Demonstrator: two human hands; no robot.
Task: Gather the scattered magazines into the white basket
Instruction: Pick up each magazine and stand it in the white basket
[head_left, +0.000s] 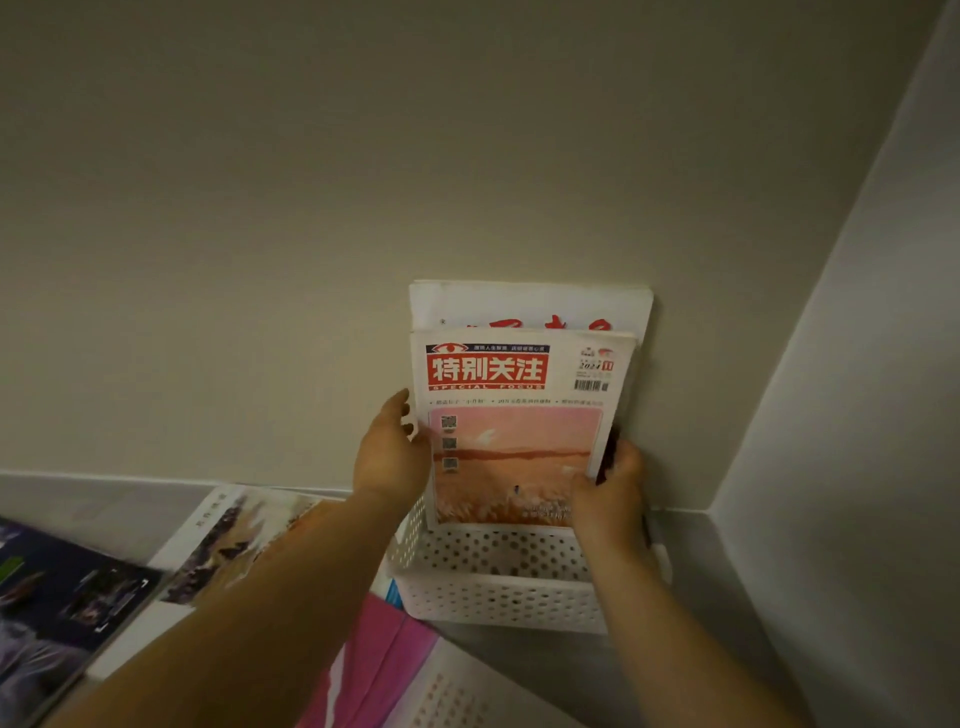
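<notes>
step: left hand (392, 452) and right hand (613, 488) are gripping red-titled magazine (514, 431) by its sides, seating it in white basket (498, 587) (upright, against the wall) | next: likely letting go, then fetching loose magazines (234, 540)

The red-titled magazine (519, 431), its cover a pink and orange landscape, stands upright between the left fingers (402, 415) and right fingers (615, 457), which hold its side edges. Its foot sits in the white perforated basket (498, 597) just below them. A taller white magazine (530, 304) stands behind it. Left of the fingers lie a landscape magazine (228, 540), a dark magazine (67, 597) and, lower, a pink magazine (384, 660).
</notes>
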